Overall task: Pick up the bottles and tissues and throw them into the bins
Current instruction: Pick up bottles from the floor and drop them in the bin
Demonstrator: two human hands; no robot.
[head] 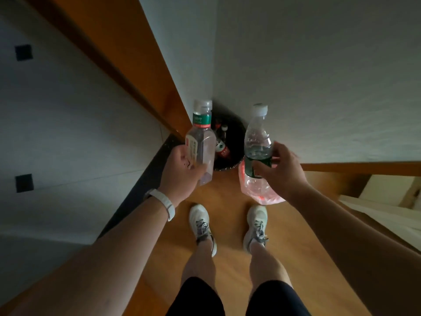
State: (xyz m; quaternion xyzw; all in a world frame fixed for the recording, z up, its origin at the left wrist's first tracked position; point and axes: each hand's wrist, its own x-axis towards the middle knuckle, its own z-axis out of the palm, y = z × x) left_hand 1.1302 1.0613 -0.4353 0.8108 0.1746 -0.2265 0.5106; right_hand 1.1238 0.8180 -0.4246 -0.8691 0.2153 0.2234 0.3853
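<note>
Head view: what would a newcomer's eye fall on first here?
Two clear plastic bottles held up at centre: the left hand grips a flat-sided bottle, the right hand a rounded green-labelled bottle. Between and beyond them, a black bin sits in the wall corner on the wooden floor, with other bottles already inside.

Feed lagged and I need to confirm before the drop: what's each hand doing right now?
Left hand: closed around a clear bottle with a green and red label.
Right hand: closed around a water bottle at its green label.
</note>
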